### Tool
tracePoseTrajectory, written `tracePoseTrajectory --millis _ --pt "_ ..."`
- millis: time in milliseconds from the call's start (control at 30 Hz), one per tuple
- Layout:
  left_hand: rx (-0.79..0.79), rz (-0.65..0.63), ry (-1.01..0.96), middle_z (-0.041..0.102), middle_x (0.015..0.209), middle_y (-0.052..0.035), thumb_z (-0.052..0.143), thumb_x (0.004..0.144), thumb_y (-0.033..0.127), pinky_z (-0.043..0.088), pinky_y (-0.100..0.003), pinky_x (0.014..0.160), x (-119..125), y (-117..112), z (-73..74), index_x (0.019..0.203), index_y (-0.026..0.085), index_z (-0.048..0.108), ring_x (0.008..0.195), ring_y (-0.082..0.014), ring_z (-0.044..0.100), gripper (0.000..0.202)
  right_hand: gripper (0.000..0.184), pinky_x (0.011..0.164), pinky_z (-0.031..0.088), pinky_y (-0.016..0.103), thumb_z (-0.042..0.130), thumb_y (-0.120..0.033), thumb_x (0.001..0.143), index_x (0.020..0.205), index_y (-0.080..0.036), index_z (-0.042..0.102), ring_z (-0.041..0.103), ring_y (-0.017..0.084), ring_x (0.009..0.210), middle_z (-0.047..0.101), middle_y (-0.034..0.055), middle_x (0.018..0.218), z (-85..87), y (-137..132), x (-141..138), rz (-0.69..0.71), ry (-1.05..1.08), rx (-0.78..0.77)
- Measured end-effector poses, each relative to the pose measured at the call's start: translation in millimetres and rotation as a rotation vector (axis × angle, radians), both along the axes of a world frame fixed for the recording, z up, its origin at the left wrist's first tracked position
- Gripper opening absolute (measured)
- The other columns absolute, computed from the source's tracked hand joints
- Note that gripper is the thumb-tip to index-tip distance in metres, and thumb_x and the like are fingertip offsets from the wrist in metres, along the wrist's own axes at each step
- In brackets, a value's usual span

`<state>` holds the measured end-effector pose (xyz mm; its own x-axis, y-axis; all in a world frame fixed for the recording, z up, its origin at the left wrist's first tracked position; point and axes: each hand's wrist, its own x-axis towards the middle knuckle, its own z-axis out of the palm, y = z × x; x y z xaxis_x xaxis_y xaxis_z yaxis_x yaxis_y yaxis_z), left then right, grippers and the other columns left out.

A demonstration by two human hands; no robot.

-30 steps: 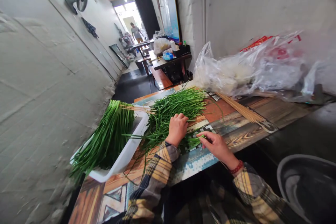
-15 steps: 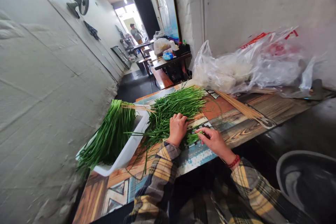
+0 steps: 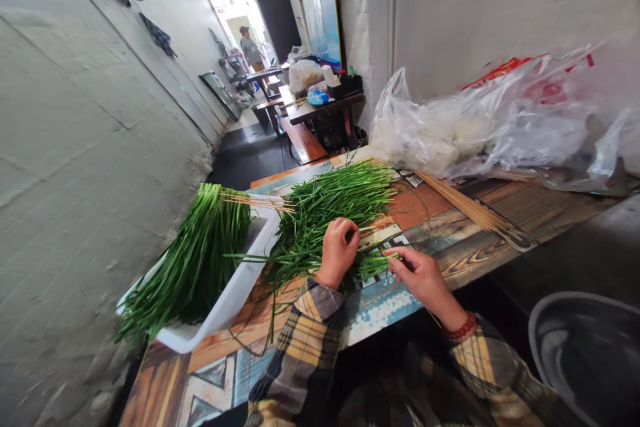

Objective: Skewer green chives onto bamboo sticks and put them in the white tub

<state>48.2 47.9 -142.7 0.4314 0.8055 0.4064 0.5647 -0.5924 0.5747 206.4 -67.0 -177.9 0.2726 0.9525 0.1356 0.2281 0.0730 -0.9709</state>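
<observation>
Right hand: the right hand (image 3: 423,280), thumb and fingertips clamped on one end of a small bunch of greens (image 3: 373,265); a thin stick (image 3: 433,317) shows below the palm.
Left hand: the left hand (image 3: 339,250), beside the large pile, fingers curled, thumb close to forefinger; cannot tell if anything is between them.
Small bunch: low over the patterned table (image 3: 163,380), near its front edge, between the two hands.
Pile: loose greens (image 3: 340,195) heaped just beyond the left hand, a few long blades straying left over the tray rim.
Tray: white tray (image 3: 240,295) at left, full of threaded greens (image 3: 205,250); wooden skewers (image 3: 265,202) run through their pale ends and jut right.
Right side: bare skewers (image 3: 463,207) fanned on the wood; clear plastic bags (image 3: 445,137) behind, against the wall.
Floor side: grey basin (image 3: 590,353), lower right.
Far end: a person (image 3: 251,50) near the bright doorway.
</observation>
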Motion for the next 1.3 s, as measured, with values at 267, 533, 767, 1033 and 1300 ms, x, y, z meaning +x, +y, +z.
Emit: tracePoseTrajectory --millis 267,533,767,1033,1300 --pt "-0.371 -0.132 -0.287 0.062 0.076 -0.0016 0.055 0.082 0.022 0.042 -0.022 0.065 5.0 -5.7 -4.4 0.084 0.014 0.063 0.069 -0.0116 0.054 0.011 0.023 0.050 0.042 0.024 0.059 -0.038 0.083 0.094 -0.020 0.068 0.052 0.012 0.051 0.059 -0.0015 0.062 11.9 -17.5 22.6 -0.122 0.083 -0.024" --pt "-0.420 -0.164 -0.309 0.066 0.078 -0.0048 0.058 0.082 0.025 0.044 -0.024 0.069 5.7 -8.0 -1.3 0.077 0.013 0.067 0.075 -0.0146 0.058 0.015 0.027 0.048 0.039 0.023 0.056 -0.041 0.085 0.095 -0.017 0.065 0.050 0.011 0.047 0.056 -0.0035 0.059 10.9 1.8 -8.9 -0.060 0.187 -0.049" --pt "-0.483 -0.199 -0.339 0.065 0.076 -0.0037 0.061 0.080 0.027 0.043 -0.022 0.064 12.6 -16.2 6.0 0.076 0.013 0.065 0.071 -0.0131 0.056 0.015 0.025 0.050 0.041 0.023 0.055 -0.038 0.087 0.098 -0.018 0.065 0.052 0.011 0.048 0.058 -0.0026 0.062 5.8 4.8 -12.3 -0.098 0.108 0.002" --pt "-0.491 -0.244 -0.360 0.065 0.077 -0.0042 0.061 0.080 0.025 0.044 -0.023 0.065 14.7 -21.9 9.8 0.080 0.014 0.069 0.071 -0.0128 0.056 0.014 0.028 0.048 0.039 0.022 0.052 -0.032 0.089 0.110 -0.019 0.065 0.047 0.009 0.047 0.054 -0.0036 0.060 10.4 2.2 -10.5 -0.074 0.044 0.010" --pt "-0.460 -0.264 -0.371 0.065 0.077 -0.0038 0.064 0.079 0.024 0.044 -0.023 0.065 14.4 -22.6 9.1 0.083 0.016 0.073 0.070 -0.0127 0.056 0.013 0.028 0.046 0.037 0.021 0.052 -0.029 0.088 0.110 -0.019 0.066 0.045 0.009 0.046 0.052 -0.0041 0.058 8.2 1.6 -9.7 -0.101 -0.017 0.033"
